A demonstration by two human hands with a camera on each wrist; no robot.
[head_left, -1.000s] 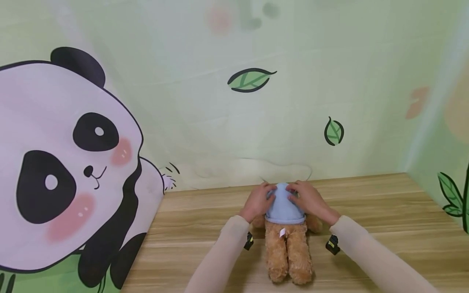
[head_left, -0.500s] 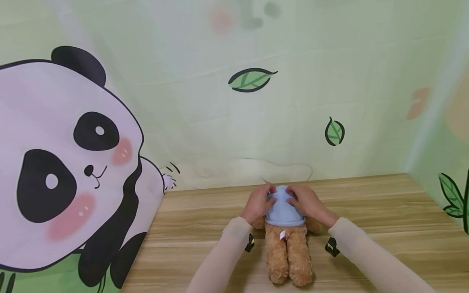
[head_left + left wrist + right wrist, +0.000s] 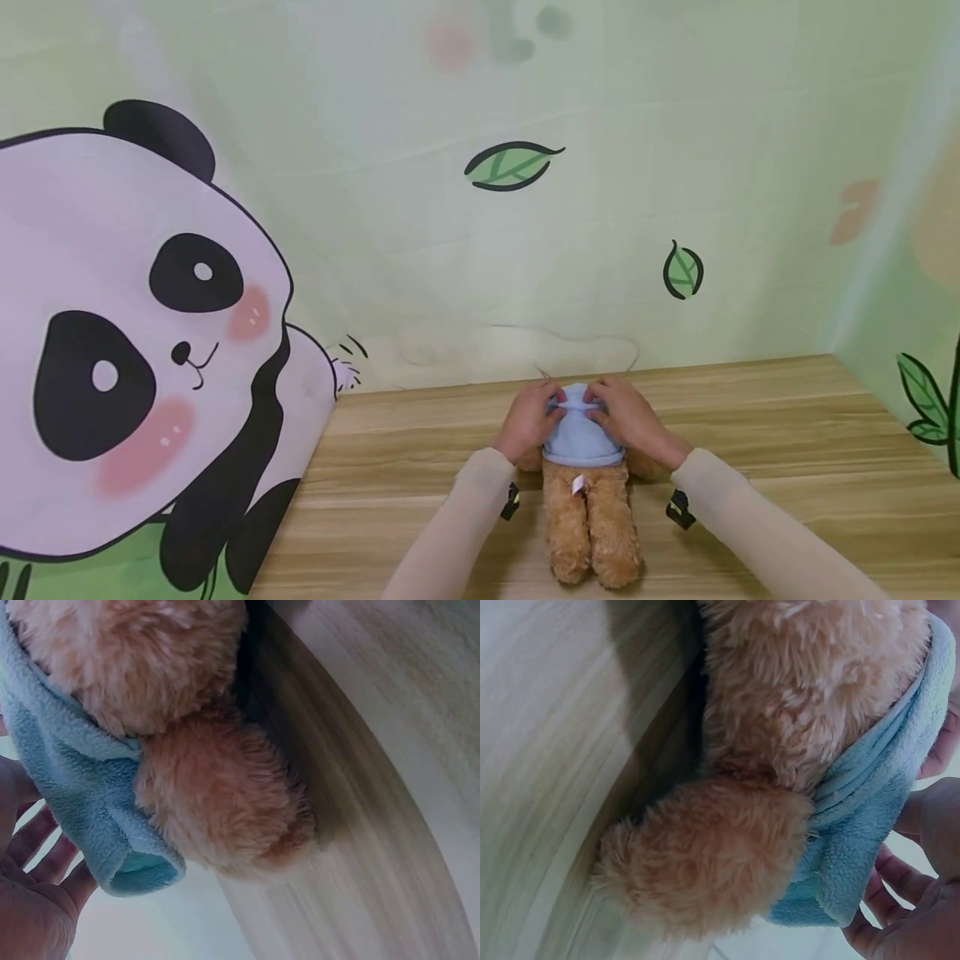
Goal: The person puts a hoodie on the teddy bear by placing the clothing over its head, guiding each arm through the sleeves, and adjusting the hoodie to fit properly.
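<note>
A brown plush toy [image 3: 592, 517] lies on the table with its legs pointing toward me, wearing a light blue garment [image 3: 581, 442] of fleecy cloth. A small white tag [image 3: 577, 483] shows at its lower body; the head is hidden. My left hand [image 3: 527, 421] pinches the garment's upper left part, and my right hand [image 3: 633, 419] pinches it on the upper right. A fold of cloth stretches between both thumbs. In the left wrist view, a furry arm [image 3: 225, 795] sticks out beside the garment's sleeve. The right wrist view shows the other furry arm [image 3: 712, 862].
The wood-grain table [image 3: 765, 433] meets a pale green wall cloth [image 3: 420, 250] just behind the toy. A large printed panda [image 3: 150, 333] covers the left side. Small dark wrist devices [image 3: 681, 507] sit below both sleeves.
Both hands have drawn slightly toward me, and the blue cloth between the thumbs has gathered into a raised fold. The toy's legs have stayed almost in place.
</note>
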